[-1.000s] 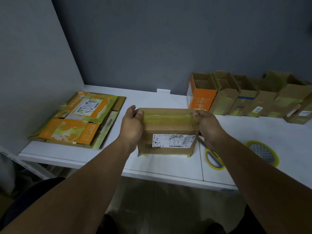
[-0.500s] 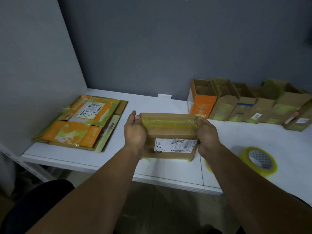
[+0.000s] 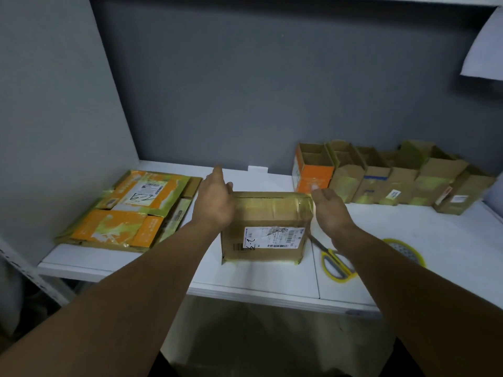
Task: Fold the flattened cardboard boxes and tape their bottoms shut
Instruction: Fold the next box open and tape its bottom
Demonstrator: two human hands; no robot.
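A brown cardboard box [image 3: 265,227] stands on the white table [image 3: 245,278], its taped face up and a white shipping label on its near side. My left hand [image 3: 215,201] is at the box's left top edge, fingers straight, touching or just off the cardboard. My right hand [image 3: 330,210] hovers beside the right edge, fingers straight, holding nothing. Flattened orange and brown boxes [image 3: 130,210] lie stacked at the left. A yellow tape roll [image 3: 405,251] lies at the right, partly hidden by my right forearm.
Yellow-handled scissors [image 3: 333,261] lie just right of the box, under my right forearm. A row of several folded open boxes [image 3: 386,175] stands along the back wall at the right. Grey walls close off the left and back.
Both hands have let go of the box's ends and opened, fingers now straight. The box now stands on the table.
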